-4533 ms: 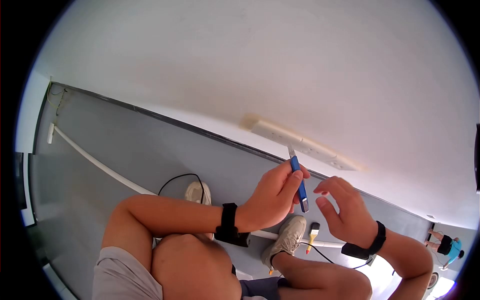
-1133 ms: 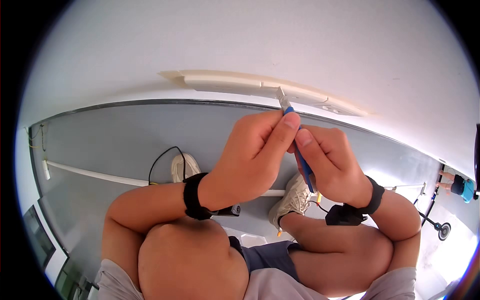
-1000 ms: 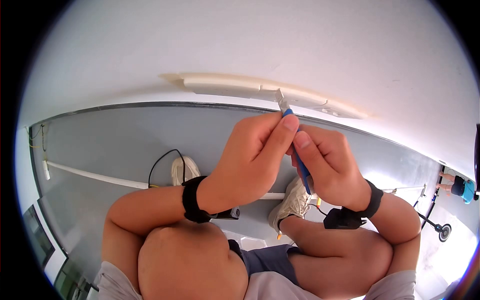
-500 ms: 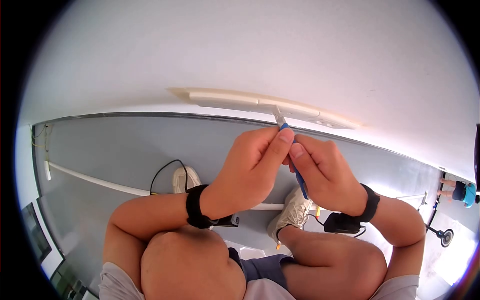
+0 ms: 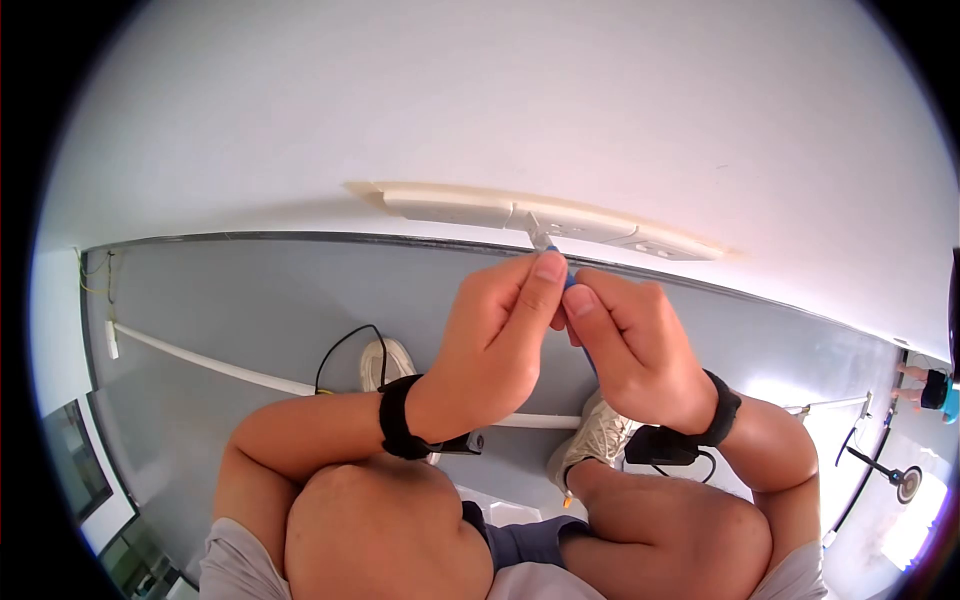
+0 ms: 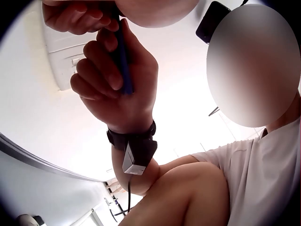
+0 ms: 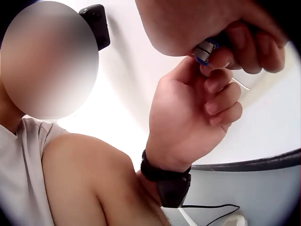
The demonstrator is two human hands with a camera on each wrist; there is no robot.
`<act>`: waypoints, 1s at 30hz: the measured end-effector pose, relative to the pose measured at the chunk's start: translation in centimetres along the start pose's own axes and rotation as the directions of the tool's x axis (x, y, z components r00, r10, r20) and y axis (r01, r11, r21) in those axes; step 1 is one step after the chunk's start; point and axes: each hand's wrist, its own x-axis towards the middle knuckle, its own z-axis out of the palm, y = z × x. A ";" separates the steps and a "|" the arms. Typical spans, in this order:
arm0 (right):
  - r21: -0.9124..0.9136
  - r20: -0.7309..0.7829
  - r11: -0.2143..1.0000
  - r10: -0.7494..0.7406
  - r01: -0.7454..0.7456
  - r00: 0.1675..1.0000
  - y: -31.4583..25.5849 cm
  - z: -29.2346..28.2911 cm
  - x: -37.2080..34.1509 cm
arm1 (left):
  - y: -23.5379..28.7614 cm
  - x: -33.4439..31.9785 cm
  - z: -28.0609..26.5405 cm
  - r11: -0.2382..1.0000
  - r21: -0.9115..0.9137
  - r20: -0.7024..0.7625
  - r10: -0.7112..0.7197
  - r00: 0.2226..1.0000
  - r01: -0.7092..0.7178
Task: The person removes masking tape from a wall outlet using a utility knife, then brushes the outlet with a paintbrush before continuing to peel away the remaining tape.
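In the head view a utility knife with a blue handle has its blade up against a long white socket strip on the wall. The blade tip overlaps the strip close to the joint between two sections. My left hand pinches the knife near the blade, thumb on top. Just behind it, my right hand grips the handle, hiding most of it. The left wrist view shows the blue handle running through the right hand's curled fingers. From the right wrist, the handle's end peeks out between the two hands.
Yellowish residue lines the strip's edge on the wall. A dark skirting runs below it. White trunking and a black cable lie on the grey floor by the shoes. Another person stands far right.
Earlier the left hand alone held the knife, with the right hand apart; now both hold it. Over the last second the blade has slid left along the strip toward the joint.
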 end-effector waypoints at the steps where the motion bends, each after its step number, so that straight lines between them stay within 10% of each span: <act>1: 0.018 -0.006 1.000 0.002 -0.002 1.000 0.0 0.2 0.1 | -0.1 0.0 0.0 1.000 0.002 -0.014 0.014 1.000 -0.014; 30: 0.033 -0.075 0.999 0.018 -0.016 0.997 0.2 1.2 -0.2 | 0.3 0.6 -0.2 0.991 0.115 -0.046 -0.057 0.997 0.062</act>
